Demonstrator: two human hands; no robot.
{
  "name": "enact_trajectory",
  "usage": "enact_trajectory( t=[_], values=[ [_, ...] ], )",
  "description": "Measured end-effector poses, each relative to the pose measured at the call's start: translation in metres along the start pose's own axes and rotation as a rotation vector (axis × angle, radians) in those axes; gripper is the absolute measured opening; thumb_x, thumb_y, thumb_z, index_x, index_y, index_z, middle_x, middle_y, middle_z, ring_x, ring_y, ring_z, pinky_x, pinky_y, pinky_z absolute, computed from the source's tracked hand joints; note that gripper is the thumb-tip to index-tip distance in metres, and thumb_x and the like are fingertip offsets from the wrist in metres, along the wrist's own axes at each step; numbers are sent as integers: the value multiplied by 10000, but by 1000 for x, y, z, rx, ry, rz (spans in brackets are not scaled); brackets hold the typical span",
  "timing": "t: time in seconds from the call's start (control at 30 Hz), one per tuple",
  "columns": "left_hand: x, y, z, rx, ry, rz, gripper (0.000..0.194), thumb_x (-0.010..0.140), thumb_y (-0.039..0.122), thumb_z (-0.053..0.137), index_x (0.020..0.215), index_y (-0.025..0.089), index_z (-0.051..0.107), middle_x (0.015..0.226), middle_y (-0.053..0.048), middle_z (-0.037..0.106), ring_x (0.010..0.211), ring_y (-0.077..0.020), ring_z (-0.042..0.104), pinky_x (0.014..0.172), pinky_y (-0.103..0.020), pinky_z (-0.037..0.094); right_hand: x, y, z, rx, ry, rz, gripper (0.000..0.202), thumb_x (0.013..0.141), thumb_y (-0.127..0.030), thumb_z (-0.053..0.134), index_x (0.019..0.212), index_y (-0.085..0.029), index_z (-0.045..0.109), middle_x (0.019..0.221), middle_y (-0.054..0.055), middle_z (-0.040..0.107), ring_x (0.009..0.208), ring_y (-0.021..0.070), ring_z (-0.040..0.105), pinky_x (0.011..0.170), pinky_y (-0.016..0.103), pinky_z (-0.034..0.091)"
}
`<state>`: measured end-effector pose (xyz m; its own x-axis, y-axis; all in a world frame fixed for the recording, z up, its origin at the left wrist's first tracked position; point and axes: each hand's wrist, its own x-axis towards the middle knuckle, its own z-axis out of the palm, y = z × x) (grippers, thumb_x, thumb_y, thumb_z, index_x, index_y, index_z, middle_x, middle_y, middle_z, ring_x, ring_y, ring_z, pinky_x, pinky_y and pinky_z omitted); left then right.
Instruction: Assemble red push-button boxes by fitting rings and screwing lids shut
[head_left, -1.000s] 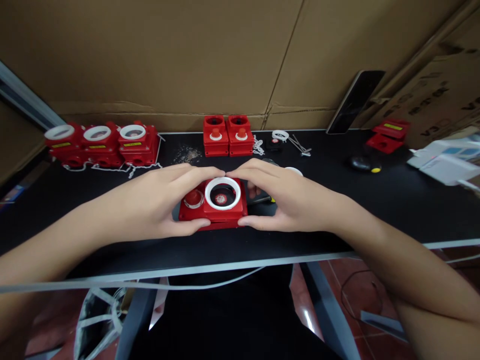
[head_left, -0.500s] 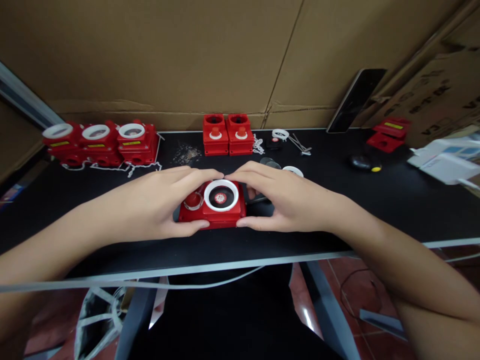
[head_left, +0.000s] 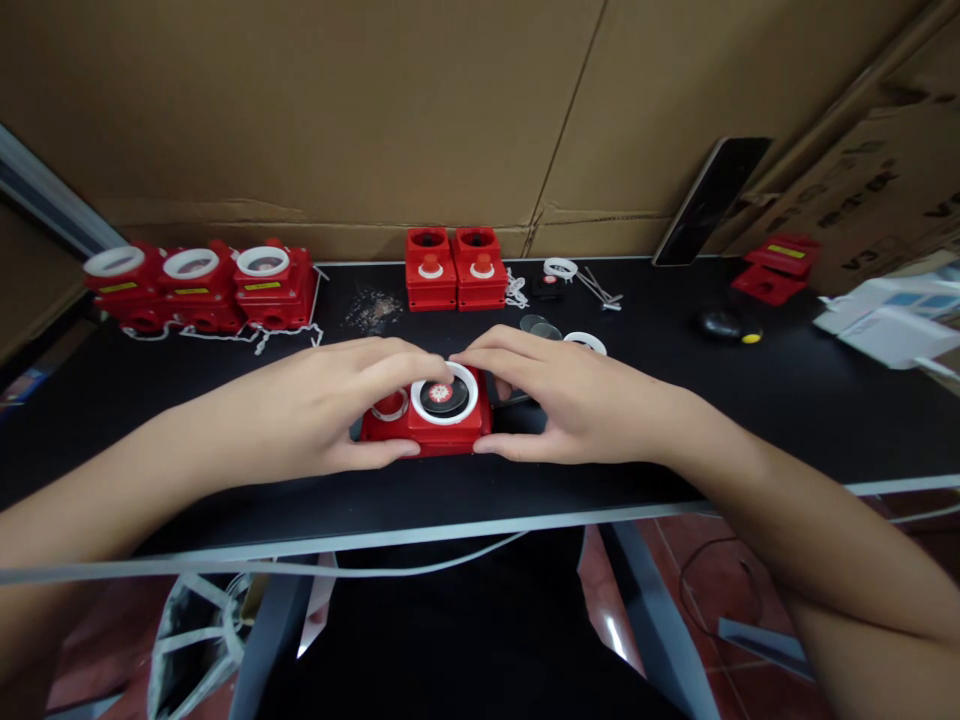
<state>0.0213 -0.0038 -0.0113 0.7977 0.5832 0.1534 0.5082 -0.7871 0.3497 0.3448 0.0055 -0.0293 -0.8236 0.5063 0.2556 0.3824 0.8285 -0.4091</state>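
A red box (head_left: 448,437) lies in front of me on the black table, with a white ring (head_left: 417,408) on its top. Inside the ring sits a black disc (head_left: 448,407) with a red and white label. My left hand (head_left: 341,400) holds the box's left side, thumb at the front edge, and its index fingertip reaches over the ring onto the disc. Round the right side is my right hand (head_left: 559,395), thumb at the front corner and fingers at the back. A red knob in a smaller white ring is partly hidden under my left hand.
Three red boxes with white rings (head_left: 264,262) stand back left. Two red boxes (head_left: 454,285) stand at the back middle. Clear discs (head_left: 541,326), a loose white ring (head_left: 585,342), hex keys (head_left: 602,288) and a mouse (head_left: 720,325) lie rightward.
My left index finger has moved from the ring's far edge onto the black disc, which now looks slightly tilted or shifted. My right hand has hardly moved.
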Motion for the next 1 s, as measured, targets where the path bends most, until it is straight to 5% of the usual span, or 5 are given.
enact_trajectory(
  t=[0.23,0.63,0.73,0.9,1.0],
  values=[
    [-1,0,-4,81,-27,105,420,1127,325,713,1547,324,703,1622,-130,694,1388,-340,747,1158,-453,626,-1,0,1,-28,18,0,628,1068,-473,820,1600,-200,630,1472,176,735,1114,307,800,902,458,708],
    [3,0,-4,-15,-54,84,425,1126,310,714,1551,324,718,1605,-120,705,1375,-321,752,1151,-415,625,0,3,6,-24,3,9,629,1057,-472,802,1603,-228,610,1471,165,730,1198,335,798,994,490,711],
    [4,0,-1,-67,-51,27,451,1106,371,730,1555,334,698,1573,-109,730,1347,-328,767,1138,-424,637,1,0,5,-24,-21,48,653,1055,-484,811,1622,-244,595,1515,169,709,1268,361,784,1039,521,704],
    [4,-1,4,-177,-47,-162,776,994,648,827,1639,310,558,1470,-128,781,1194,-358,817,994,-455,699,2,-2,6,-5,-62,98,711,1036,-476,862,1643,-267,556,1497,161,722,1257,373,786,1047,555,691],
    [5,1,4,-166,-52,-205,766,963,645,836,1601,299,590,1459,-135,790,1202,-370,816,1032,-486,696,2,1,7,19,-66,104,720,1027,-478,882,1635,-259,563,1470,157,735,1232,365,794,1014,527,686]
  ],
)
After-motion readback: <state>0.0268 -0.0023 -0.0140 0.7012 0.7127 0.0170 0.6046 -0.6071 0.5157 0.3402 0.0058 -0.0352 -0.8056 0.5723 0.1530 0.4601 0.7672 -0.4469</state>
